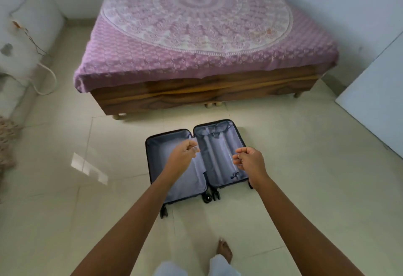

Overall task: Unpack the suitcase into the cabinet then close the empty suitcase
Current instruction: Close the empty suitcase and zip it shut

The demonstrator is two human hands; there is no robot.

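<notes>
The bed [202, 35] with its purple mandala cover fills the far end of the room, and a white panel [375, 92] stands at the right. On the pale tiled floor [87, 188] before me lies the suitcase [216, 151] — opened flat, both lined halves bare, wheels toward me. My left hand [182, 153] hovers over its left half, fingers curled, tips blurred — I cannot tell whether they pinch anything. My right hand [250, 159] hangs over the right half, loosely fisted, holding nothing. My bare foot [225, 251] shows below.
</notes>
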